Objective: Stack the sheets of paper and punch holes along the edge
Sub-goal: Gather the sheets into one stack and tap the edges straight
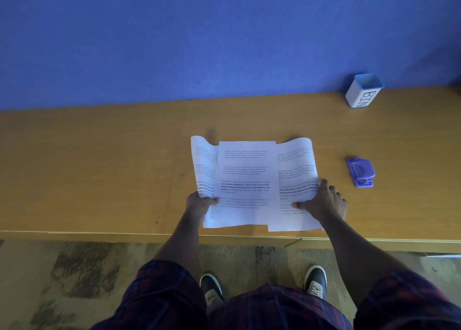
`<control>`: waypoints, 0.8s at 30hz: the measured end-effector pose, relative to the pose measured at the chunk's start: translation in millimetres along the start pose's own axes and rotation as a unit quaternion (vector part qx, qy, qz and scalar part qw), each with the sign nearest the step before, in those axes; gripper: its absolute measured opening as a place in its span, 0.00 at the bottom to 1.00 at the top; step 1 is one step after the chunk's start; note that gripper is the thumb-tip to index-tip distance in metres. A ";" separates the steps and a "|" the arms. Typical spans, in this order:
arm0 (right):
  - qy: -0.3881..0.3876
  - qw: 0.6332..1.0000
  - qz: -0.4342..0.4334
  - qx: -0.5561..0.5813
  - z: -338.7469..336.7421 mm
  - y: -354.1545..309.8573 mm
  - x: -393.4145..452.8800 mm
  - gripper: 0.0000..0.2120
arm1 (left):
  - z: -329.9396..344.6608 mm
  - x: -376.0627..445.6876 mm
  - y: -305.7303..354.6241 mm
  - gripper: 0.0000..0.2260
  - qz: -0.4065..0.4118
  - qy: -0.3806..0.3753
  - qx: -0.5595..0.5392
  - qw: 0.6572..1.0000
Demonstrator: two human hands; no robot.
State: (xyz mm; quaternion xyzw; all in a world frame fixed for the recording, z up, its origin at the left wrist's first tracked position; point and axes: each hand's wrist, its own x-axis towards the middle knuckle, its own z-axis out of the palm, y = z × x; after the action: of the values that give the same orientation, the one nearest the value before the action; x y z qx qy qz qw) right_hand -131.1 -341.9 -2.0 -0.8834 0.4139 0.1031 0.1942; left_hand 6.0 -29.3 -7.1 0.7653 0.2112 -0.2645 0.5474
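Observation:
Three printed white sheets lie overlapping on the wooden table (99, 167), near its front edge. The middle sheet (245, 180) lies on top. The left sheet (203, 165) curls up at its far end, and my left hand (199, 203) pinches its near left edge with the thumb on top. The right sheet (296, 165) also curls at the far end. My right hand (324, 202) presses flat on its near right part with fingers spread. A small purple hole punch (361, 172) sits on the table to the right of the sheets, apart from them.
A white and blue container (363, 92) marked BIN stands at the back right against the blue wall (199, 42). The table's front edge (124, 235) runs just below the sheets. My feet stand on patterned carpet beneath.

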 end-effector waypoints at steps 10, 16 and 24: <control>0.001 0.989 0.044 0.144 12.7 4.6 9.3 0.42 | 6.2 1.3 10.1 0.30 0.027 0.134 0.041 0.990; 0.017 0.960 0.036 0.278 13.6 4.3 14.1 0.41 | -6.5 5.2 9.1 0.22 0.037 0.137 0.122 0.982; 0.041 0.963 0.098 0.249 12.4 2.1 18.3 0.23 | -5.1 0.6 6.9 0.22 0.066 0.102 0.197 0.973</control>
State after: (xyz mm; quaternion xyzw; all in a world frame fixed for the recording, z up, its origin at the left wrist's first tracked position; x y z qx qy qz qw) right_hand -121.3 -350.5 -20.0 -0.7659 0.5188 -0.0211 0.3793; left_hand 11.6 -26.5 -1.1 0.8931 0.1587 -0.1849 0.3780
